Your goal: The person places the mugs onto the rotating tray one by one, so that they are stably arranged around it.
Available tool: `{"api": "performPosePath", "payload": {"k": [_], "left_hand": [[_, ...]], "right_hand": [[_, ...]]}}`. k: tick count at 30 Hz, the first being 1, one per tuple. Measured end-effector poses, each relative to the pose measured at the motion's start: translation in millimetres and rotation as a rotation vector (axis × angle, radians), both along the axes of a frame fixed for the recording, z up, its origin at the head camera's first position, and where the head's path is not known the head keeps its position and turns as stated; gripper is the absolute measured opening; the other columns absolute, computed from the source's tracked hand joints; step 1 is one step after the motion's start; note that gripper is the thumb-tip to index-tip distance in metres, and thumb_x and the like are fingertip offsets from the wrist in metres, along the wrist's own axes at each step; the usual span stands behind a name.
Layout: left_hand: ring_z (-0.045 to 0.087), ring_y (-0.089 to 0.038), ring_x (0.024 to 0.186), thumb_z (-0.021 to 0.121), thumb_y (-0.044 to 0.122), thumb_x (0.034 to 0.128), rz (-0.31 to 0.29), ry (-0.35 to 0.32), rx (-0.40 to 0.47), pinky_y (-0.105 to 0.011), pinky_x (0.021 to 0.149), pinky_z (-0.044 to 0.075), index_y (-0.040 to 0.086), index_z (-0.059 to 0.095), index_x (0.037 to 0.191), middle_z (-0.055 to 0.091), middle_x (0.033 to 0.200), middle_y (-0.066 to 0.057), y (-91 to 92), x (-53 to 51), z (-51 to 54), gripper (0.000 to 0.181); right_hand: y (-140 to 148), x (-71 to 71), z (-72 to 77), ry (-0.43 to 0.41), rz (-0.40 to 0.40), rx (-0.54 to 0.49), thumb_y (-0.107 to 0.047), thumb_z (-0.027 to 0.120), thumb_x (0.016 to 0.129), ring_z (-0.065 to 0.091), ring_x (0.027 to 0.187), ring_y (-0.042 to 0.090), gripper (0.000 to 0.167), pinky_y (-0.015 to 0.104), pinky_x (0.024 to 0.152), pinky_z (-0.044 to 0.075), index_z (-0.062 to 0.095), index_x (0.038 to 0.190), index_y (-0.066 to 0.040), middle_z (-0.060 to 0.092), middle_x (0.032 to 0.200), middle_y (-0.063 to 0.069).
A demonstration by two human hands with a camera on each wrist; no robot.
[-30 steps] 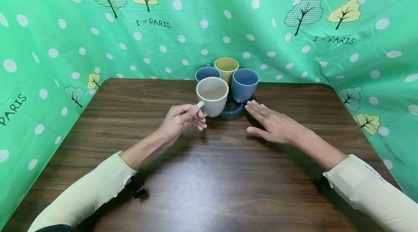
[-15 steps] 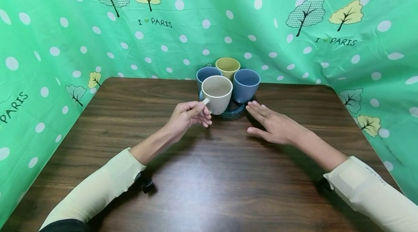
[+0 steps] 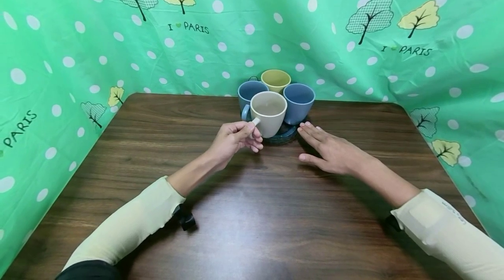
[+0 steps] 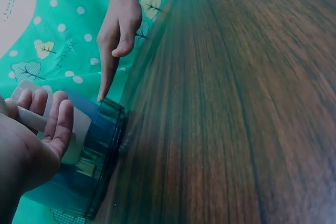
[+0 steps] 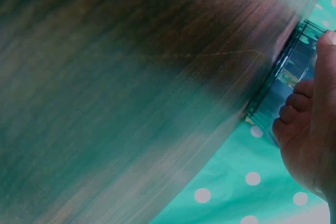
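My left hand [image 3: 238,138] pinches the handle of an off-white mug [image 3: 268,116], which is upright over the front of a round, dark blue-green translucent tray [image 3: 281,140]. Whether the mug's base touches the tray is hard to tell. My right hand [image 3: 330,148] is flat with straight fingers, its fingertips at the tray's right edge; in the left wrist view a fingertip [image 4: 101,97] appears to meet the tray rim [image 4: 115,109]. Behind the off-white mug stand a blue mug [image 3: 243,99] with a handle, a yellow-green cup [image 3: 276,79] and another blue cup [image 3: 299,107], partly overlapping.
The tray is near the far edge of a dark wood table [image 3: 252,210]. A green polka-dot cloth [image 3: 232,22] with printed trees hangs behind and along both sides. Black straps with small devices [image 3: 188,221] sit under the sleeves.
My left hand has carried the off-white mug rightward over the tray, baring the left blue mug's handle. My right hand has stayed in place beside the tray.
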State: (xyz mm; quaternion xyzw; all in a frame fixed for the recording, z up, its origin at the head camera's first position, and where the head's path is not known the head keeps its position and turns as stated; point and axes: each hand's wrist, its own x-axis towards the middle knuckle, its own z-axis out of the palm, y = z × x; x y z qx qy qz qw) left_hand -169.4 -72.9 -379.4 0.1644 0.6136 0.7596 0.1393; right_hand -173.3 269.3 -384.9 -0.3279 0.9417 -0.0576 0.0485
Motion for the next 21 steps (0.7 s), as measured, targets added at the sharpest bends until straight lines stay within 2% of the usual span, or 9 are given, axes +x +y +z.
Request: {"api": "performPosePath", "payload": {"k": [13, 21], "left_hand": [[0.080, -0.013, 0.079, 0.051, 0.012, 0.1212, 0.004, 0.000, -0.027, -0.027, 0.075, 0.067, -0.004, 0.072, 0.103, 0.077, 0.091, -0.001, 12.0, -9.4, -1.9, 0.032], [0.079, -0.010, 0.077, 0.050, 0.012, 0.1215, 0.001, -0.020, -0.049, -0.025, 0.073, 0.066, -0.004, 0.070, 0.103, 0.076, 0.089, 0.000, 18.6, -12.6, -2.1, 0.031]], "right_hand": [[0, -0.4, 1.2, -0.003, -0.003, 0.008, -0.053, 0.060, 0.116, 0.025, 0.175, 0.043, 0.084, 0.064, 0.139, 0.031, 0.032, 0.177, -0.004, 0.026, 0.187, 0.021], [-1, -2.2, -0.1, 0.022, 0.023, -0.003, -0.050, 0.062, 0.116, 0.028, 0.174, 0.043, 0.081, 0.064, 0.139, 0.032, 0.035, 0.175, -0.002, 0.030, 0.185, 0.022]]}}
